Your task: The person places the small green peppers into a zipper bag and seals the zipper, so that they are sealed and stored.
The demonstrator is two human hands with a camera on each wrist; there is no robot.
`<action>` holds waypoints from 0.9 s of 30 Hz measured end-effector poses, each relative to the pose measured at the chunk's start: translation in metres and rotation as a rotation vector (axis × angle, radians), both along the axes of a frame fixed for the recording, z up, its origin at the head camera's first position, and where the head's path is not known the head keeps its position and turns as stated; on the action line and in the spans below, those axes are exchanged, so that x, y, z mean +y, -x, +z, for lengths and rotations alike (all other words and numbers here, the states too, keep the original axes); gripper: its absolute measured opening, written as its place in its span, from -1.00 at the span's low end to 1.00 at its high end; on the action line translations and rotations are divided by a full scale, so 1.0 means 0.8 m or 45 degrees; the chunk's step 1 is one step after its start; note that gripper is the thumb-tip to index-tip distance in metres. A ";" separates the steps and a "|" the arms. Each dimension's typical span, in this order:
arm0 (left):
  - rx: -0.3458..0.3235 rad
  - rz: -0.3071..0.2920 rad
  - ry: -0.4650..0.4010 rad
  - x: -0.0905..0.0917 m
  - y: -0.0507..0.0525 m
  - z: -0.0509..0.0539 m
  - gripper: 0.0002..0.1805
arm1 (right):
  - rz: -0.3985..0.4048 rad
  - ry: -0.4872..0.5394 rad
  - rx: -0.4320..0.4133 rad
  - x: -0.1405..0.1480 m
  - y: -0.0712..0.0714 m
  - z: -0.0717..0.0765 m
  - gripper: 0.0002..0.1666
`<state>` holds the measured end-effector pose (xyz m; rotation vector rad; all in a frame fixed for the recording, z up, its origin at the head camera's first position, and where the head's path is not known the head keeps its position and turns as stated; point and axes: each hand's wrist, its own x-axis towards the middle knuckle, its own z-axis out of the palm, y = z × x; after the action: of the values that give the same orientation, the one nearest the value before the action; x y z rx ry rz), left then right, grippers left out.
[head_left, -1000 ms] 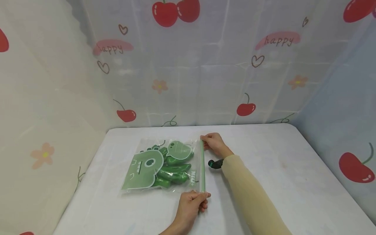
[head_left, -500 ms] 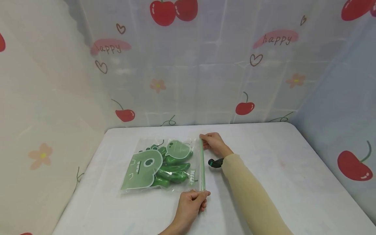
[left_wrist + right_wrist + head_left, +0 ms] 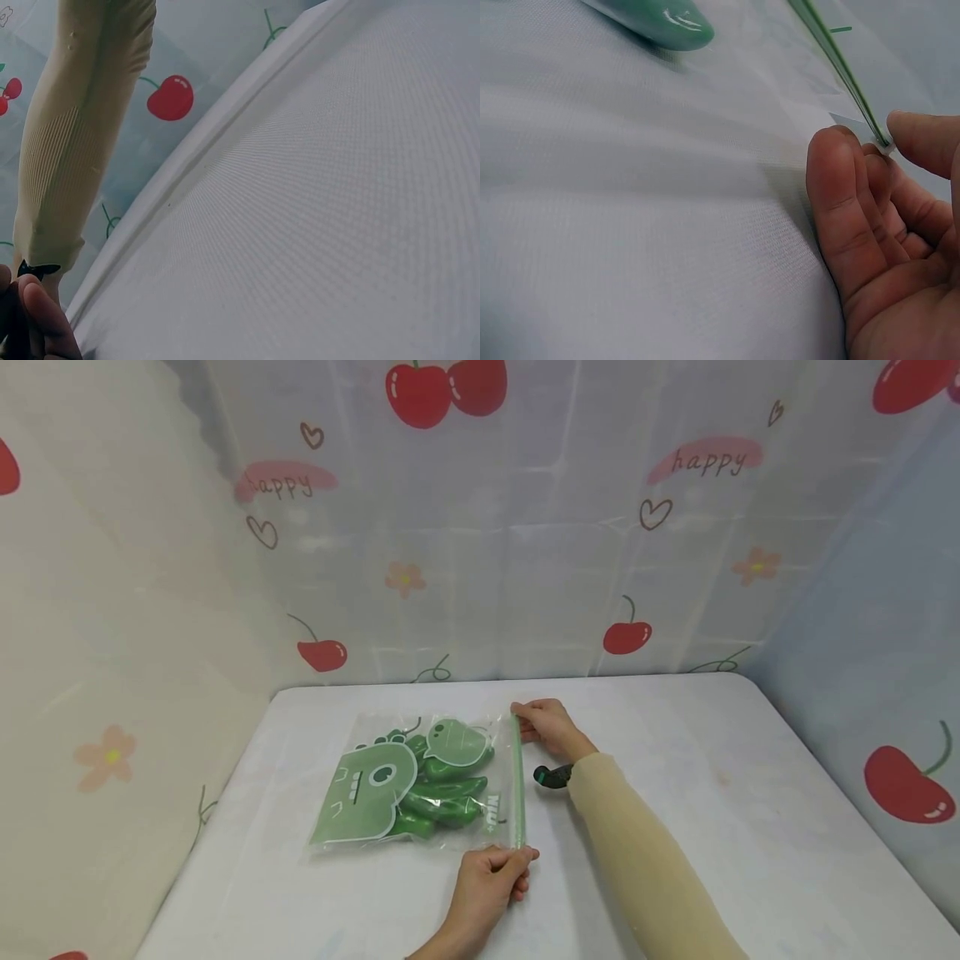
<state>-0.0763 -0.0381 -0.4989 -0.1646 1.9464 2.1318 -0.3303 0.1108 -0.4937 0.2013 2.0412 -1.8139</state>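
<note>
A clear zip bag (image 3: 352,810) with a green cartoon monster print lies flat on the white table. Several shiny green peppers (image 3: 442,810) show through its plastic. Along the bag's right side runs a green zip strip (image 3: 518,785). My left hand (image 3: 486,885) pinches the near end of this strip between thumb and fingers. At the far end, my right hand (image 3: 551,725) pinches the strip's other corner. The right wrist view shows that hand's thumb and fingertips at the zip end, with one pepper (image 3: 671,26) nearby. In the left wrist view only some fingers (image 3: 49,315) appear.
The white table (image 3: 712,810) has rounded back corners. A printed curtain (image 3: 525,568) with cherries hangs behind it and along both sides. A black wrist device (image 3: 552,777) sits by the cream sleeve (image 3: 645,852) of my right arm, which crosses the table.
The view shifts very slightly. Both hands keep their pinch on the two ends of the zip strip, and the bag stays in place.
</note>
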 end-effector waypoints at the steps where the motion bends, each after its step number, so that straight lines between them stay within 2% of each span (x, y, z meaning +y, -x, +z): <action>1: -0.003 0.000 -0.002 0.000 0.000 0.000 -0.59 | 0.002 0.002 -0.001 0.000 -0.001 0.001 -0.58; 11: -0.002 -0.039 -0.009 -0.003 -0.001 0.006 -0.62 | 0.019 0.030 0.036 -0.001 -0.002 0.003 -0.55; 19: 0.012 -0.071 0.012 -0.010 0.002 0.011 -0.54 | 0.026 -0.008 0.059 -0.004 -0.004 0.008 -0.49; 27: -0.026 -0.141 0.007 -0.015 -0.002 0.020 -0.47 | 0.118 -0.137 0.121 0.014 -0.020 0.010 -0.52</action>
<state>-0.0751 -0.0502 -0.4826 -0.0769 1.9041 2.0468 -0.3145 0.1219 -0.4853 0.0504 2.1780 -1.6897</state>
